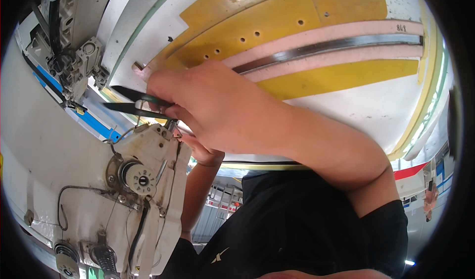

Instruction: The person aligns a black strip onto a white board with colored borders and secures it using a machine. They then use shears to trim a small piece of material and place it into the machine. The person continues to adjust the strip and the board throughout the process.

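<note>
My right hand (213,106) reaches in from the right, its fingers closed around black thread snips (136,110). The two pointed blades are apart and point left, over the top of the white sewing machine head (143,153). My left hand (202,150) is beside the machine head, just below my right hand. Most of its fingers are hidden by the machine and my right hand, so I cannot make out what they hold. A thin thread and a bent wire guide (118,138) are near the blades.
A yellow template (341,76) with pink strips and a long dark slot lies on the white table (366,113). The machine carries a round tension dial (139,178) and a coiled spring (103,256). More metal machine parts (81,66) stand at the upper left.
</note>
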The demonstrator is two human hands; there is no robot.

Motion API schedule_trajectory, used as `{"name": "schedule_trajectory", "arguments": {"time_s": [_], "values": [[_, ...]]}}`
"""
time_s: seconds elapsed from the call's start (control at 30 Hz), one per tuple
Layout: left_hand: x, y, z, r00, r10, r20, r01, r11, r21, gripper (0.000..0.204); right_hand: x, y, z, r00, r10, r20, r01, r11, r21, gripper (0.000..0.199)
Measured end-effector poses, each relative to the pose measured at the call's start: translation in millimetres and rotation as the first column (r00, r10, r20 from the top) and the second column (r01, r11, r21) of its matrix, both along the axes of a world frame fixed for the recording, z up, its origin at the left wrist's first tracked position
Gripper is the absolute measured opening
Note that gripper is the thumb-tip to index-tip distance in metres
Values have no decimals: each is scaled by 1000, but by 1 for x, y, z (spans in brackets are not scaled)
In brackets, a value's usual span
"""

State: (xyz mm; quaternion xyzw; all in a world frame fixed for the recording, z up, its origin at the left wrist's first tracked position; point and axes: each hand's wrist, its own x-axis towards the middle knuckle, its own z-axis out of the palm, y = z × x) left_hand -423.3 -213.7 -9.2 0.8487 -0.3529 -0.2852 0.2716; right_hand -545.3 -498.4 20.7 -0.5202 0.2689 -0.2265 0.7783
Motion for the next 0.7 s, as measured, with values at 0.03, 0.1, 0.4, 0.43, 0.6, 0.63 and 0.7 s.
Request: {"name": "schedule_trajectory", "arguments": {"time_s": [0.03,0.1,0.4,0.43,0.6,0.63,0.7], "values": [[0,-5,2,999,29,-43,-29,999,-14,65,1,2,-1,999,-27,19,27,1000,-5,19],[1,-14,5,988,82,-132,-88,995,-38,64,4,7,-3,995,-81,56,81,997,-13,22],[7,-10,8,994,-34,103,28,998,60,68,8,24,-8,959,-281,18,282,955,-90,25],[5,-10,7,991,-45,128,41,999,35,70,8,24,-8,961,-276,23,277,958,-72,23],[5,-30,25,813,-433,389,324,892,316,77,11,24,-5,952,-307,11,306,951,31,19],[7,-31,27,798,-457,393,340,880,332,77,9,23,-5,967,-253,-7,253,967,40,20],[8,-29,29,784,-472,402,353,873,338,78,2,16,-2,989,-143,-39,145,988,61,25]]}}
